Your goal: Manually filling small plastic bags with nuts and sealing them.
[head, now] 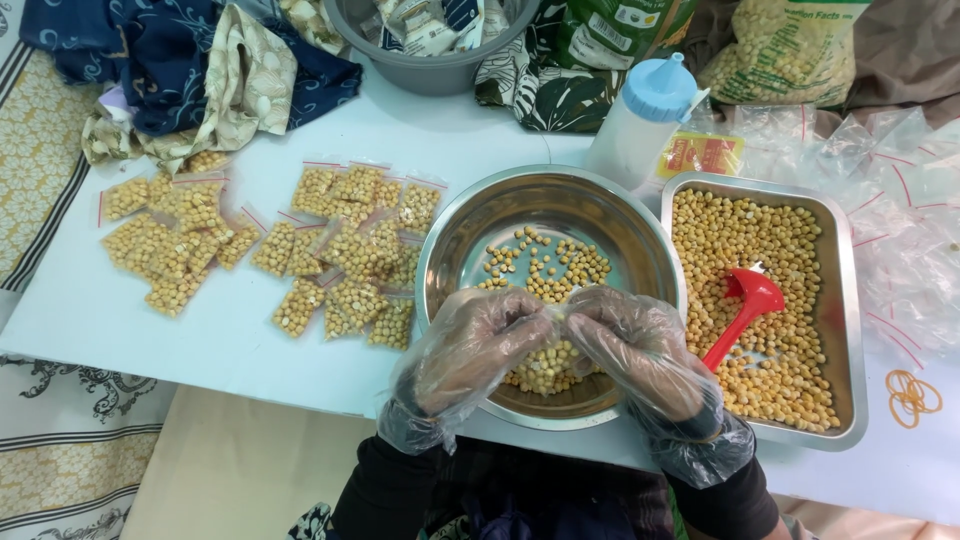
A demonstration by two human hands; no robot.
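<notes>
- Over the round steel bowl [549,230], at the near edge of the white tabletop [180,330], the left hand [465,350] and right hand [640,350], both in clear plastic gloves, meet at the fingertips and pinch the top of one small clear bag of yellow chickpeas [548,362], which hangs between them just above the bowl's floor.
- Risk: the gloves look slippery, so the pinch could slide and the bag tip open; spilled chickpeas would likely land in the bowl, which already holds a loose scatter.
- Risk: the right wrist sits just beside the handle of the red scoop [748,300]; a nudge could flick chickpeas out of the rectangular steel tray [850,300].
- Counts: one bowl, one tray, one scoop, one white squeeze bottle with a blue cap [645,115], one grey tub [430,70] at the far edge.
- Filled bags [330,250] lie left of the bowl in two clusters; they overlap too much for an exact count, roughly two dozen.
- Orange rubber bands [910,395] lie in a small tangle, number unclear.
</notes>
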